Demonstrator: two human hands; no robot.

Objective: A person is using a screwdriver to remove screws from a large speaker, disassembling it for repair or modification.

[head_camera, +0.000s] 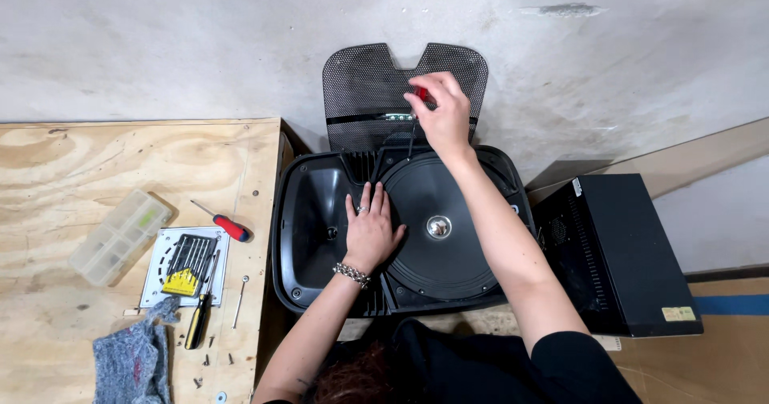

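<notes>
— Where's the left hand?
— Flat and open on the speaker cabinet lying face-up; heavy and rigid, its cone looks delicate.
— Beyond?
— The right hand grips a red-handled screwdriver at the rim.

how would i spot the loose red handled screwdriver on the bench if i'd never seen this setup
Start at the plywood bench left of the black speaker cabinet. Near the bench's right edge, just above the white plate holding a rack of small bits, lies the screwdriver, slanted. Its short red handle and thin bare shaft set it apart from the longer yellow-and-black screwdriver below.
</notes>
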